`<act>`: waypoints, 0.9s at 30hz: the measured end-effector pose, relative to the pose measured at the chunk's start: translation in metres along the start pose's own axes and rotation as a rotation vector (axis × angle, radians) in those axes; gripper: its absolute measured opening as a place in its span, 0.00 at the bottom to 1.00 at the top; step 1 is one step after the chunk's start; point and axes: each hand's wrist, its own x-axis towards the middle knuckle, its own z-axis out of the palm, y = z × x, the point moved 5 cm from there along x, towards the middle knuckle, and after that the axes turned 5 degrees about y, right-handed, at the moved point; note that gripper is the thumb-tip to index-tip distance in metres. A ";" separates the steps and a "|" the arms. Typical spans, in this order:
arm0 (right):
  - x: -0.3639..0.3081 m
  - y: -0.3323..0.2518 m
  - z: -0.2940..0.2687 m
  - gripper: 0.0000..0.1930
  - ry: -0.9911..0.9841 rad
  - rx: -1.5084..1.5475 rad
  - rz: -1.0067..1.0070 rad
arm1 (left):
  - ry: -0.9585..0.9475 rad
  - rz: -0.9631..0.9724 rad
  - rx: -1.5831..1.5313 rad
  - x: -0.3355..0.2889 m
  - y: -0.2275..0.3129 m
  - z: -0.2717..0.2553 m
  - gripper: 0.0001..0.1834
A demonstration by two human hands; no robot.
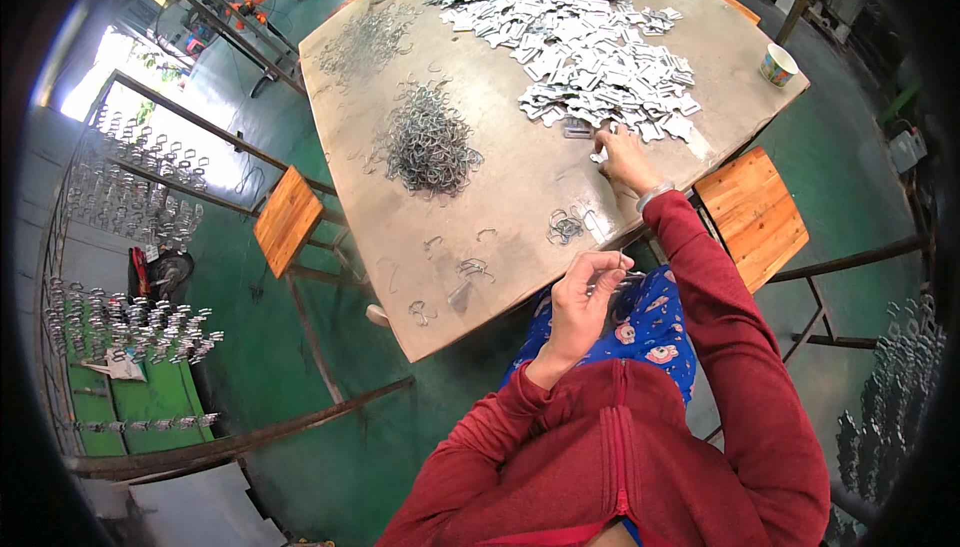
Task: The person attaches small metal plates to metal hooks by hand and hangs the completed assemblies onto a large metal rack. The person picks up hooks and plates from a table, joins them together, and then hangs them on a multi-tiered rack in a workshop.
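My left hand is above my lap at the table's front edge. Its thumb and fingers are pinched on a thin wire piece, whose full shape I cannot make out. Stretched forward, my right hand is closed on a small flat metal piece at the near edge of a large pile of similar flat silver pieces. A small grey block lies beside that pile. Left of it is a heap of bent wire hooks. A small cluster of hooks lies closer to my left hand.
The table also bears loose hooks and a scattered wire pile. A paper cup stands near the right corner. Wooden stools flank the table. Racks of hanging metal parts stand at left, and more parts hang at right.
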 end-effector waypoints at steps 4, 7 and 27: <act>-0.009 0.014 -0.004 0.19 0.020 0.199 0.009 | 0.007 -0.007 -0.056 -0.003 0.001 0.002 0.05; -0.009 0.035 -0.006 0.21 -0.073 0.218 0.109 | -0.005 -0.052 -0.101 -0.005 -0.002 0.008 0.05; -0.120 -0.058 -0.122 0.09 0.137 1.311 0.432 | -0.039 -0.091 -0.075 0.007 -0.025 0.021 0.05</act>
